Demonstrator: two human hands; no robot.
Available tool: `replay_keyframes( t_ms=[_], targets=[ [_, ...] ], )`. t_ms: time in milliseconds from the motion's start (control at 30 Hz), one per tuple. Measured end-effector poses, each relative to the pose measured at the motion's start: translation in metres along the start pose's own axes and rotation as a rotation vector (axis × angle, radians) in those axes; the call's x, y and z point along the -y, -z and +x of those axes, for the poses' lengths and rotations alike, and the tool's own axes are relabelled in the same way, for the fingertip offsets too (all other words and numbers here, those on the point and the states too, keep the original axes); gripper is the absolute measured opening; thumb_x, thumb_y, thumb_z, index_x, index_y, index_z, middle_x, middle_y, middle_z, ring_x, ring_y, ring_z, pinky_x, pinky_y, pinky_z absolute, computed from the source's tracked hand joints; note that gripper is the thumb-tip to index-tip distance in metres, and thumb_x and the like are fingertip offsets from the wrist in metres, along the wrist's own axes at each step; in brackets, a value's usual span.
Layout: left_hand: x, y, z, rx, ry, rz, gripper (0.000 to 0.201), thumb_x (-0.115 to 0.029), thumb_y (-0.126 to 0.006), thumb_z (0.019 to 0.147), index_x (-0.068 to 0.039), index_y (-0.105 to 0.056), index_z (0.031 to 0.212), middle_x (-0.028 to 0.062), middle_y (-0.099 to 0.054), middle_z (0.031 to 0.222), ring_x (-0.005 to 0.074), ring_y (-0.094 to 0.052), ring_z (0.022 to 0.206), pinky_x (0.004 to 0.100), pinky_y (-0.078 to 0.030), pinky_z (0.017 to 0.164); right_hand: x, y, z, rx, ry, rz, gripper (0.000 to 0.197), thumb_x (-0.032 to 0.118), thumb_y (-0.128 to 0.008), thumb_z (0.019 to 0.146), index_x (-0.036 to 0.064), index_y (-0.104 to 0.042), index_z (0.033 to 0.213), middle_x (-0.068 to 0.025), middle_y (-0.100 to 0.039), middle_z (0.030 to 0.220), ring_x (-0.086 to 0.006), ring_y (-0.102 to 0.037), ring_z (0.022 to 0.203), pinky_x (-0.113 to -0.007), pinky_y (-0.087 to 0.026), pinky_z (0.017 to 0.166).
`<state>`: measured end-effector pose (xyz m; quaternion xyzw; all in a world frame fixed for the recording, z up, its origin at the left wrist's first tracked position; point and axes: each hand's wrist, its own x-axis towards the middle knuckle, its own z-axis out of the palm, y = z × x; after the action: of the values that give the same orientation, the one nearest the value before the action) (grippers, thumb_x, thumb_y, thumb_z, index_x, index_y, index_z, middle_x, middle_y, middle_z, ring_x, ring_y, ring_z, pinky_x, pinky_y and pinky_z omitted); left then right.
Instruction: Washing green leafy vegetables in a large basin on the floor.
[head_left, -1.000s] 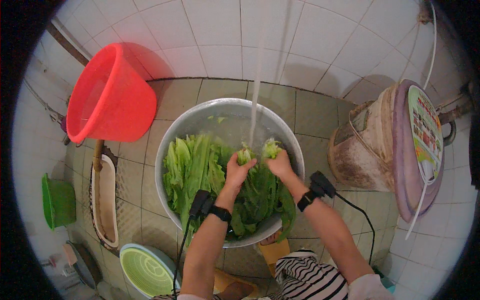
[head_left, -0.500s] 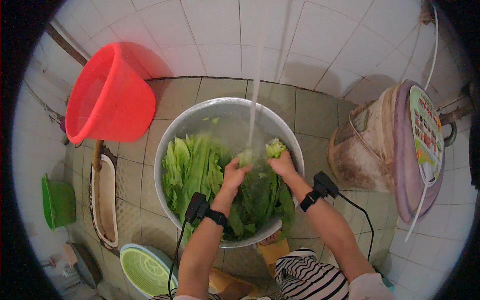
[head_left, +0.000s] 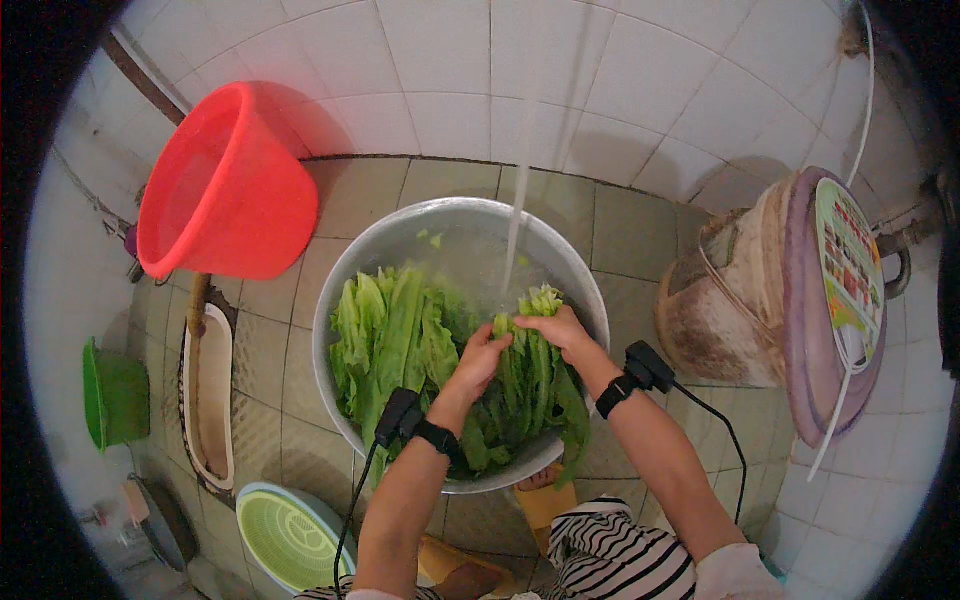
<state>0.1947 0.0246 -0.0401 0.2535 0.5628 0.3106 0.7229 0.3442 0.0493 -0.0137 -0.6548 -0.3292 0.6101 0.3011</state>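
Here at the metal basin [head_left: 400,232], a thin stream of water [head_left: 516,225] drops straight in, landing just beyond the fingers, and both hands are busy over the basin's right half. The left hand [head_left: 480,360] is closed, thumb and fingers pinching the pale stem ends of the held greens [head_left: 541,370]; the right hand [head_left: 560,330] grips the same bunch from the basin's right side, its thumb reaching across the stems toward the left hand. Tips together, leaves trailing toward the basin's near side, and one droops over the near right rim! A second lot, the loose greens [head_left: 385,325], fills the basin's left half, while little leaf scraps [head_left: 430,239] float at its far side. Black straps [head_left: 438,437] circle both wrists, over the basin's near edge. Look around the basin: far left, a red bucket [head_left: 270,215]; farther out to its left, a green bin [head_left: 125,400]; near left, a light green colander [head_left: 300,540]. Right of the basin stands a stained pail [head_left: 715,310], tilted in this bent view, with a purplish lid [head_left: 805,370]. And at the basin's near edge, a yellow slipper [head_left: 550,510] pokes out beside striped trousers [head_left: 620,550].
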Motion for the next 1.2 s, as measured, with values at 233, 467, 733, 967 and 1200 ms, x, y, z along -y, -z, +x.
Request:
replay_keyframes(
  t_ms=[233,467,733,967,1200],
  targets=[
    [0.005,-0.002,0.022,-0.295,-0.177,0.223,0.055,-0.019,-0.054,0.078,0.002,-0.03,0.123,0.0116,-0.049,0.109,0.0155,-0.049,0.092,0.0257,-0.038,0.075,-0.018,0.011,0.011,-0.064,0.046,-0.025,0.042,0.012,-0.066,0.057,-0.0027,-0.055,0.094,-0.0095,-0.059,0.088,-0.0202,-0.057,0.077,-0.031,-0.044,0.068],
    [0.006,-0.001,0.013,-0.035,-0.206,-0.182,0.024,-0.006,-0.057,0.074,-0.003,-0.052,0.098,0.0041,-0.057,0.091,0.0139,-0.053,0.08,0.0273,-0.044,0.067,0.008,-0.002,-0.018,0.059,0.041,0.147,0.04,0.01,-0.066,0.058,-0.0019,-0.056,0.094,-0.0094,-0.059,0.089,-0.0196,-0.056,0.077,-0.031,-0.044,0.069],
    [-0.019,-0.008,-0.007,-0.148,-0.208,-0.047,0.022,0.0,-0.055,0.072,-0.004,-0.054,0.093,0.0027,-0.058,0.084,0.0116,-0.053,0.07,0.023,-0.043,0.057,0.001,0.015,-0.013,-0.046,0.09,0.091,0.04,0.005,-0.066,0.06,-0.0003,-0.053,0.097,-0.0083,-0.058,0.09,-0.0184,-0.056,0.079,-0.031,-0.045,0.068],
    [-0.005,-0.008,-0.009,-0.049,-0.181,0.25,0.031,-0.008,-0.064,0.067,-0.003,-0.054,0.095,0.0035,-0.059,0.082,0.0105,-0.052,0.069,0.0232,-0.042,0.06,0.01,0.011,-0.023,0.038,0.081,0.26,0.037,0.008,-0.068,0.06,0.0004,-0.056,0.094,-0.0073,-0.059,0.088,-0.0189,-0.057,0.077,-0.031,-0.045,0.069],
    [-0.017,-0.005,-0.023,-0.049,-0.206,0.295,0.023,-0.007,-0.067,0.064,-0.002,-0.058,0.083,0.0007,-0.057,0.072,0.006,-0.049,0.059,0.021,-0.04,0.052,0.004,0.021,-0.022,0.01,0.061,0.267,0.036,0.013,-0.067,0.066,0.0023,-0.055,0.097,-0.0057,-0.058,0.09,-0.0183,-0.056,0.08,-0.031,-0.044,0.07]
  ],
)
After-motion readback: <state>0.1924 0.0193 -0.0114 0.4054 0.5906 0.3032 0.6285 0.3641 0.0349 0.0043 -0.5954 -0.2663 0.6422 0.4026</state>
